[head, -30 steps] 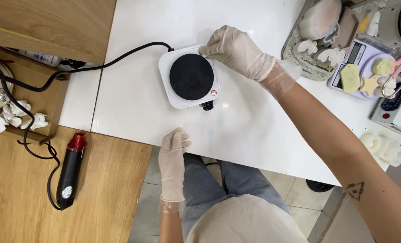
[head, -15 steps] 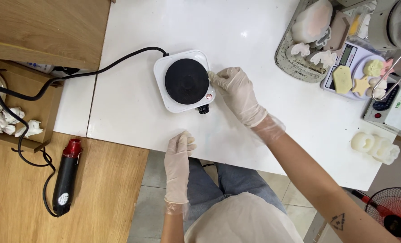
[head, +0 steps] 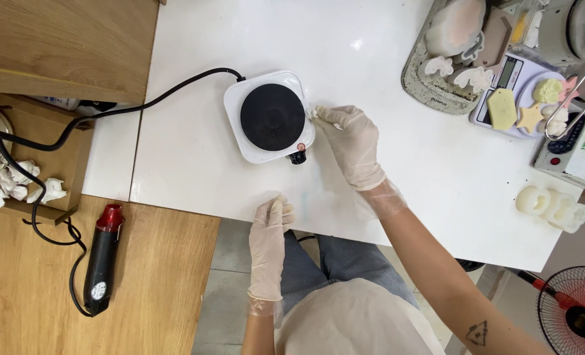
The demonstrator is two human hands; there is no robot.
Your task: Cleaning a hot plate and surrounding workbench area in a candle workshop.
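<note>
A small white electric hot plate [head: 269,117] with a round black burner sits on the white table [head: 384,59]. Its black cord runs off to the left. My right hand [head: 351,143], in a thin glove, touches the hot plate's right edge with pinched fingertips that seem to hold a small white scrap. My left hand [head: 269,230], also gloved, rests flat on the table's near edge, fingers together, holding nothing.
A red-and-black heat gun [head: 102,258] lies on the wooden surface at left. Crumpled white tissues [head: 16,185] sit in a wooden box. A grey tray [head: 450,59] with moulds, a scale [head: 522,98] with shaped pieces, white moulds [head: 550,207] and a red fan [head: 575,315] stand at right.
My right hand moved from the hot plate's far right corner down along its right edge toward me. The left hand stayed on the table edge.
</note>
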